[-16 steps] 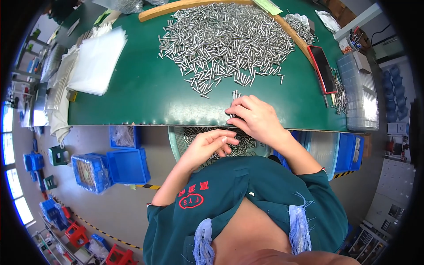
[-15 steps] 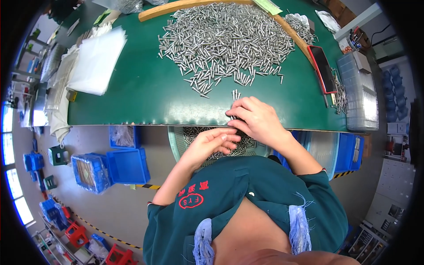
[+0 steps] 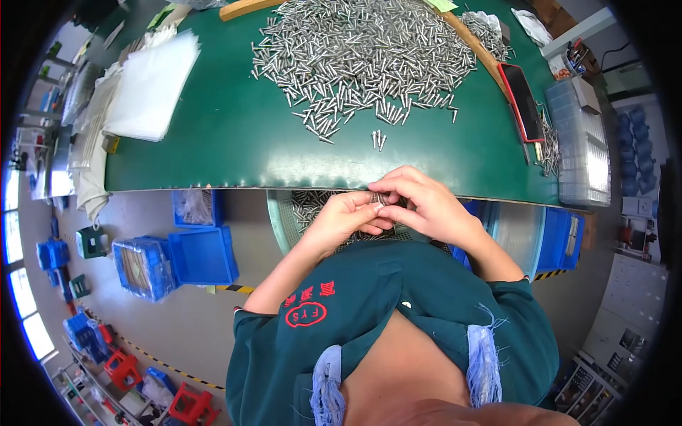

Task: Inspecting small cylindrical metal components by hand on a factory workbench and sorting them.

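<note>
Hands: I see my left hand and right hand pinching small metal pins together.
Table: pin heap on green mat.

Factory workshop, metal pins, blue bins

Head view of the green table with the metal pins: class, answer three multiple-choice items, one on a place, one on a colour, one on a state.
1. Where is the stack of white sheets?
A. left part of the green table
B. on the floor
C. on the pins

2. What colour are the plastic bins on the floor?
A. red
B. blue
C. yellow

3. How are the two hands?
A. apart, flat on the table
B. together at the table's near edge, pinching small metal pins
C. behind the back

Key: 1 A, the sheets lie left of the pile of silver metal pins; 2 B, the bins look blue; 3 B, the left hand and right hand meet.
</note>
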Demonstrator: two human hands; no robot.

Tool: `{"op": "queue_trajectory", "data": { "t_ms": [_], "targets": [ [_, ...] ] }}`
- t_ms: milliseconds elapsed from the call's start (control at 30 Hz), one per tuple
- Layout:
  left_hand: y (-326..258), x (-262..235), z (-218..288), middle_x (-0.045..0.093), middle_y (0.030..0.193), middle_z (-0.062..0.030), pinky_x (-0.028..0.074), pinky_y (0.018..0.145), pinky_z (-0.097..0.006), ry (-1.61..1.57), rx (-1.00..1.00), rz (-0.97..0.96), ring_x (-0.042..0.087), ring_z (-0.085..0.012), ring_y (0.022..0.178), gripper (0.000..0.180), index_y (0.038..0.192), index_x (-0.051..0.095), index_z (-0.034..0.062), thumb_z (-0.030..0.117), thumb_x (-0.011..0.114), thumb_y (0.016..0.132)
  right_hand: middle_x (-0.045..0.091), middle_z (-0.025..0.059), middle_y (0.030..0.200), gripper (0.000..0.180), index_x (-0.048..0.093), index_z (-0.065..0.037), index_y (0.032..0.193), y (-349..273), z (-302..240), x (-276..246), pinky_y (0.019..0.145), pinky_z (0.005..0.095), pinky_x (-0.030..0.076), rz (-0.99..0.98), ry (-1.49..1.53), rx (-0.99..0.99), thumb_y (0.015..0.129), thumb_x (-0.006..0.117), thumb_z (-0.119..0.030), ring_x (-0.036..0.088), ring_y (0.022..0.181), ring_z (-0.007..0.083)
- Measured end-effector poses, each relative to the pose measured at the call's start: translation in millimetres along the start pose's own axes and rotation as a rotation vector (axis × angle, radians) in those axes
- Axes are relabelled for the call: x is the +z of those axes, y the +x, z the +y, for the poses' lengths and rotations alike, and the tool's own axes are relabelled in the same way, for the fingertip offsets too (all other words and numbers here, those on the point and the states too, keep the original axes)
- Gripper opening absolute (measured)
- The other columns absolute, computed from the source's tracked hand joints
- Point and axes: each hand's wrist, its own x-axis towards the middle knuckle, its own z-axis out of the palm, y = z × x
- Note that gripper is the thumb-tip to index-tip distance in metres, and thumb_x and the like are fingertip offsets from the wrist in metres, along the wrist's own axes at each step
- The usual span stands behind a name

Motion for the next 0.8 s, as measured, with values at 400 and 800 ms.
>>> {"op": "queue_trajectory", "data": {
  "t_ms": [400,800],
  "targets": [
    [-8.3,-1.1,25.9,0.071,0.094,-0.0087,0.054,0.073,-0.024,0.315,0.125,0.139,0.067,-0.0115,0.083,0.022,0.108,0.065,-0.0019,0.014,0.057,0.095,0.061,0.0056,0.099,0.017,0.067,-0.002,0.106,7.3,13.5,3.6,0.076,0.0262,0.048,0.075,0.276,-0.008,0.091,0.060,-0.006,0.059,0.089,0.0147],
    [-11.9,8.2,36.5,0.071,0.094,-0.0115,0.055,0.077,-0.027,0.723,0.125,0.237,0.068,-0.0157,0.085,0.020,0.108,0.062,-0.0070,0.005,0.058,0.092,0.064,0.0023,0.087,0.012,0.068,-0.005,0.098,19.7,5.6,10.7,0.068,0.0277,0.051,0.161,0.074,-0.110,0.090,0.063,-0.013,0.065,0.078,0.0157]
  ]
}}
